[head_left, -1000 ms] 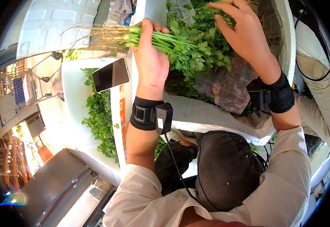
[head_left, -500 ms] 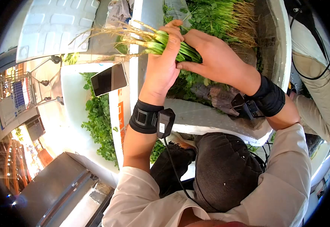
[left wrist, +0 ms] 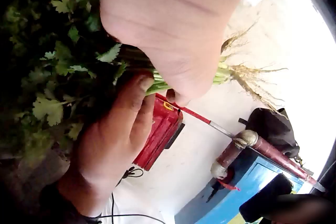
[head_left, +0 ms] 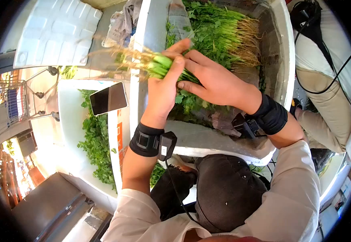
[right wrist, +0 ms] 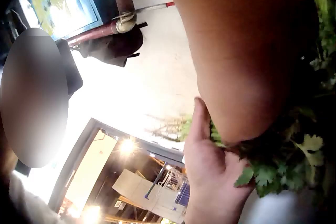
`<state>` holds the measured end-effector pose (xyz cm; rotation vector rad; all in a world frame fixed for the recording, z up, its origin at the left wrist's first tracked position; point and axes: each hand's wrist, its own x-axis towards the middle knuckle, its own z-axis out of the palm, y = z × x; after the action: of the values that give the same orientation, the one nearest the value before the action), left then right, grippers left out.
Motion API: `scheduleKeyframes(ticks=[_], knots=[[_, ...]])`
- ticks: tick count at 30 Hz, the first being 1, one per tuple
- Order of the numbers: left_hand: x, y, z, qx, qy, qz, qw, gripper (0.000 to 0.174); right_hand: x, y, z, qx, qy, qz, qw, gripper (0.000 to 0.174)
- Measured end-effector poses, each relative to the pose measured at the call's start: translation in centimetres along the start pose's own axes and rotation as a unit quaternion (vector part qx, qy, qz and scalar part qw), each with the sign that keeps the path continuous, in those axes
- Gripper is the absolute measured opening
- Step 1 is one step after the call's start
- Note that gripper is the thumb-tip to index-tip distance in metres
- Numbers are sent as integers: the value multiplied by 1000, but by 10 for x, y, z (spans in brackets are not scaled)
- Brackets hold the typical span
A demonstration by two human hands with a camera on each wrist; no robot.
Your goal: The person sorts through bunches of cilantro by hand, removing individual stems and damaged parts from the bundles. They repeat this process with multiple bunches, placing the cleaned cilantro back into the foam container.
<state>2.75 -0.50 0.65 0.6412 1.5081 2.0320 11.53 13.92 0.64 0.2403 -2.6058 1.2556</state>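
Observation:
A bunch of leafy greens (head_left: 159, 66) with pale roots is held above the foam box (head_left: 140, 60), its roots pointing left past the box wall. My left hand (head_left: 165, 86) grips the stems close to the roots, thumb across them. Beside it my right hand (head_left: 220, 82) has its fingers and thumb round the stems on the leafy side. In the left wrist view the roots (left wrist: 247, 77) stick out beyond the left palm and leaves (left wrist: 50, 108) hang at the other side. The right wrist view shows the left hand (right wrist: 210, 176) below the right forearm.
More rooted greens (head_left: 224, 34) lie in rows on newspaper inside the box. A phone (head_left: 108, 99) rests on the rim of a second white box with greens (head_left: 97, 141) at the left. A cart (head_left: 12, 103) stands farther left; another person's legs (head_left: 324, 97) are at the right.
My right hand has come from the leaves inside the box to the stems beside my left hand. The bunch has risen off the other greens, and the view has shifted.

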Motion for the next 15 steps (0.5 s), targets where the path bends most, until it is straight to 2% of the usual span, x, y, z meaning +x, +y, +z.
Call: scheduleKeyframes(ticks=[3, 5, 7, 9, 11, 13, 15], knots=[[6, -2, -8, -79, 40, 24, 996, 21, 3, 15, -12, 13, 22, 14, 1000, 44], [7, 1, -7, -67, 69, 36, 995, 22, 6, 36, -29, -59, 73, 143, 985, 45], [4, 3, -13, -39, 87, -2, 995, 23, 5, 58, -48, -179, 57, 273, 944, 44], [4, 3, -12, -29, 105, -3, 994, 24, -1, 106, -65, -286, -79, 381, 876, 33], [2, 1, -14, 7, 83, -1, 996, 23, -2, 138, -74, -295, -122, 478, 818, 27], [2, 1, -12, 0, 89, -4, 996, 23, 1, 148, -73, -317, -109, 474, 814, 28], [2, 0, -16, 49, 71, -42, 995, 24, 11, 150, -73, -342, -92, 464, 812, 29]])
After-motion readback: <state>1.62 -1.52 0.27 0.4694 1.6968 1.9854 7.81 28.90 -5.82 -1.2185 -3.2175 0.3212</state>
